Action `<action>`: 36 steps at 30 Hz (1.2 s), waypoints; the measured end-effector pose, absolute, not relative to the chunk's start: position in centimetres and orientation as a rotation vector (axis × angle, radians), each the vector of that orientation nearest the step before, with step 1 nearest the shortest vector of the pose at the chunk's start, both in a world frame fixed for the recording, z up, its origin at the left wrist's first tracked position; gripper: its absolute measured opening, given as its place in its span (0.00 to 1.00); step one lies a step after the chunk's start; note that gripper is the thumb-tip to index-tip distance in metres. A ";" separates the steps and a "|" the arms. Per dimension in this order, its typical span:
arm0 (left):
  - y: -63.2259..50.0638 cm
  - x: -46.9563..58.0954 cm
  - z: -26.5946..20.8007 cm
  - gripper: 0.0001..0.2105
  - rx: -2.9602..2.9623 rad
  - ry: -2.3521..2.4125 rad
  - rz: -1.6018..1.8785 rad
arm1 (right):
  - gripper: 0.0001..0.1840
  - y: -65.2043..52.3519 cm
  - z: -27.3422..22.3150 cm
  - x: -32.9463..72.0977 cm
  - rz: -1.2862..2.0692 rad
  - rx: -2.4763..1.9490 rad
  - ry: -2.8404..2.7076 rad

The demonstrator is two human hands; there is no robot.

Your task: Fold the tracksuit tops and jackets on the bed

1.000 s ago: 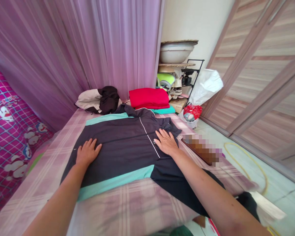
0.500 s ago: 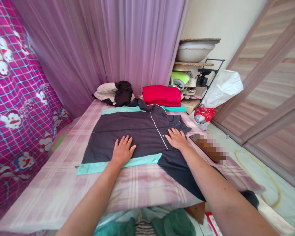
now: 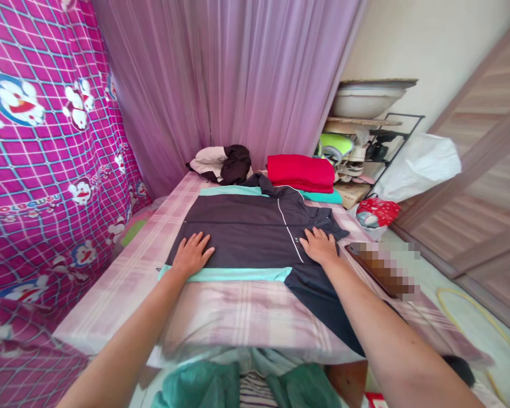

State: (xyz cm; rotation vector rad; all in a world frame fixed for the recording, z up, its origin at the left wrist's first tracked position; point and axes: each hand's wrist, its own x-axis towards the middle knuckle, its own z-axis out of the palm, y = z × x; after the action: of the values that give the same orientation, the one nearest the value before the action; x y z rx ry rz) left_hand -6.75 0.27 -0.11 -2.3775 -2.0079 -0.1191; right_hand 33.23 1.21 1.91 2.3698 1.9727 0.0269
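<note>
A dark grey zip jacket (image 3: 238, 241) with mint side panels and a white chest line lies spread out on a checked cloth-covered table (image 3: 238, 317). Its collar end points right, and one sleeve runs toward the front edge under my right forearm. My left hand (image 3: 192, 253) rests with fingers apart on the jacket near its hem. On the chest, beside the white line, my right hand (image 3: 320, 246) lies flat with its fingers spread. Neither hand grips the fabric.
Folded red cloth (image 3: 300, 173) sits on a teal one (image 3: 323, 196) at the back. A grey-and-black garment (image 3: 221, 164) is bunched to its left. A phone (image 3: 372, 269), partly pixelated, lies right of my right hand. Beyond stands a rack (image 3: 402, 141) with a basin (image 3: 368, 102).
My left hand has slid left along the jacket toward its hem. My right hand stays on the chest area. The whole view has shifted, so things appear farther right.
</note>
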 end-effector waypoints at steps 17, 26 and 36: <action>1.6 -8.2 -0.6 0.27 -2.406 -1.956 -0.158 | 0.35 -2.3 0.8 24.1 -0.268 1.806 2.638; 1.7 -8.1 -0.1 0.27 -2.426 -1.958 -0.089 | 0.33 -2.5 0.6 24.0 -0.265 1.854 2.663; 1.2 -7.9 -0.3 0.27 -2.385 -1.973 -0.074 | 0.28 -2.4 -0.2 24.2 -0.161 2.056 2.697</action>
State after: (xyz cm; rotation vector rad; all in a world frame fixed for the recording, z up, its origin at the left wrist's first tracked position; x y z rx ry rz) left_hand -7.90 1.22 -0.32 -2.3852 -1.9730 -0.0736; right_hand 24.19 -2.36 -0.25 2.0561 2.6971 -0.1615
